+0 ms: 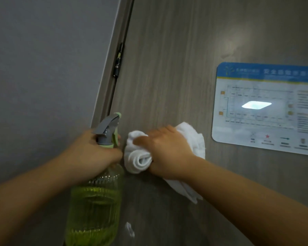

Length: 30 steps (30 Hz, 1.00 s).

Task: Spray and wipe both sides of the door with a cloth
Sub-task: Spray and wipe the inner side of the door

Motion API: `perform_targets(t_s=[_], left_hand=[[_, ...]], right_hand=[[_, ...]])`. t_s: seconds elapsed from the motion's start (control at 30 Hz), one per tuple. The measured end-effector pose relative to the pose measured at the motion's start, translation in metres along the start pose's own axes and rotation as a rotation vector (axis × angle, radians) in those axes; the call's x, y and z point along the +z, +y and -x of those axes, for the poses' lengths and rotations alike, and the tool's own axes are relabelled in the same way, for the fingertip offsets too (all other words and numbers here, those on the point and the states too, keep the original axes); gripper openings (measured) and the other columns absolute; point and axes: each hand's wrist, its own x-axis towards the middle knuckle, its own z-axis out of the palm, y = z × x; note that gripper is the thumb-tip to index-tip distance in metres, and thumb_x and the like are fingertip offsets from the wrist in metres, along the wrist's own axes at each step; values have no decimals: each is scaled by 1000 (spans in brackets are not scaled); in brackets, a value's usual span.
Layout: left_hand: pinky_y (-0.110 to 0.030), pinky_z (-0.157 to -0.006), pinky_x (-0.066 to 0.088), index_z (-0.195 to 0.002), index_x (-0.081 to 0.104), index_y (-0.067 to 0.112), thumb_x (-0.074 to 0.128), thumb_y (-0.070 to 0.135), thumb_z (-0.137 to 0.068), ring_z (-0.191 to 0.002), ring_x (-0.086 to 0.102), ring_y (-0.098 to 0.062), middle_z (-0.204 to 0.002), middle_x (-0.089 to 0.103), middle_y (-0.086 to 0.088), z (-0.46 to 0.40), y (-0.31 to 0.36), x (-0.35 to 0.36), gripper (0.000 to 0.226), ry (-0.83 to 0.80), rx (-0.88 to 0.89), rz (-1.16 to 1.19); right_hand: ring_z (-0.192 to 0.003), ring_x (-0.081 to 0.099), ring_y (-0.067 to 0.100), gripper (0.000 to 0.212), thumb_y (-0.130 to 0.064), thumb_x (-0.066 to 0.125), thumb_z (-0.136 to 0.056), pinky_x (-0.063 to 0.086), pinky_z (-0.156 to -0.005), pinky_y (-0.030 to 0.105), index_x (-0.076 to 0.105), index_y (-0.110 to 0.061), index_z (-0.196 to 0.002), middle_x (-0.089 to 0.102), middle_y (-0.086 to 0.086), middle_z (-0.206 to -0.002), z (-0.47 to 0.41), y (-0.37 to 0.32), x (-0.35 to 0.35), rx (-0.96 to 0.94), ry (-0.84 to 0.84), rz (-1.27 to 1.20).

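A grey wood-grain door fills the middle and right of the view. My right hand grips a bunched white cloth and holds it against the door near its hinged edge. My left hand grips the neck of a spray bottle with yellow-green liquid and a grey and green trigger head. The bottle hangs upright just left of the cloth, close to the door's edge.
A laminated evacuation plan sign with a blue header is stuck on the door to the right of the cloth. A black hinge sits on the door frame. A grey wall lies to the left.
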Motion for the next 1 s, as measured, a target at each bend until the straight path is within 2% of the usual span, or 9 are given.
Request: perform_targets(t_s=[0.1, 0.23, 0.43, 0.5, 0.6, 0.67, 0.73, 0.83, 1.0], left_hand=[[-13, -41, 39, -88, 67, -2, 61, -10, -75, -41, 49, -4, -64, 60, -8, 5, -3, 5, 16, -5, -4, 8], [-14, -41, 39, -85, 65, 6, 61, -10, -76, -40, 48, -2, -61, 56, -4, 10, -11, 13, 18, -54, -16, 9], [-47, -66, 53, -84, 62, -2, 65, -1, -76, -64, 60, -34, -74, 61, -26, 10, -29, 18, 9, -145, 3, -115], [-52, -69, 54, -81, 62, 0, 66, 1, -76, -71, 61, -43, -75, 61, -25, 10, -31, 18, 6, -168, -5, -134], [-39, -62, 46, -75, 59, 3, 68, 14, -72, -63, 54, -29, -69, 58, -14, 11, -30, 17, 14, -193, -39, -160], [-36, -60, 41, -70, 55, 6, 64, 20, -63, -61, 50, -22, -66, 53, -11, 11, -27, 16, 18, -190, -58, -153], [-34, -59, 38, -66, 50, 9, 65, 12, -69, -60, 46, -21, -63, 48, -10, 10, -27, 15, 15, -179, -58, -146], [-29, -56, 33, -65, 46, 12, 61, 1, -76, -58, 41, -18, -61, 43, -8, 7, -32, 16, 22, -129, -54, -112], [-22, -46, 33, -71, 49, 10, 63, 1, -78, -49, 40, -16, -59, 45, -4, 1, -36, 18, 18, -41, -95, -11]], right_hand=[[-79, 64, 17, 32, -45, 62, -83, 46, -77, 32, 61, -30, -111, 67, -6, -88, 20, 2, -13, 139, -33, -92], [-84, 65, 18, 34, -37, 65, -76, 53, -77, 44, 63, -28, -109, 69, -4, -92, 49, 7, -33, 488, 184, -260], [-88, 64, 9, 36, -28, 70, -78, 55, -82, 42, 61, -40, -112, 63, -21, -88, 75, 18, -57, 792, 264, -466], [-90, 63, 13, 33, -27, 69, -82, 53, -84, 42, 61, -37, -113, 62, -21, -89, 76, 21, -61, 800, 267, -456], [-101, 61, 24, 17, -31, 56, -95, 47, -93, 43, 60, -26, -111, 57, -10, -99, 75, 26, -64, 777, 256, -416], [-99, 60, 24, 21, -30, 57, -94, 47, -90, 42, 60, -23, -114, 56, -10, -98, 69, 25, -65, 754, 250, -390], [-95, 61, 22, 24, -36, 56, -92, 46, -85, 37, 60, -25, -114, 58, -10, -97, 57, 21, -68, 703, 243, -319], [-90, 62, 25, 40, -48, 49, -86, 47, -81, 43, 56, -25, -118, 66, -2, -99, 26, 19, -69, 573, 275, -155], [-105, 54, 34, 51, -35, 53, -87, 37, -89, 46, 42, -26, -136, 59, 8, -117, -44, 40, -59, 468, 281, 180]])
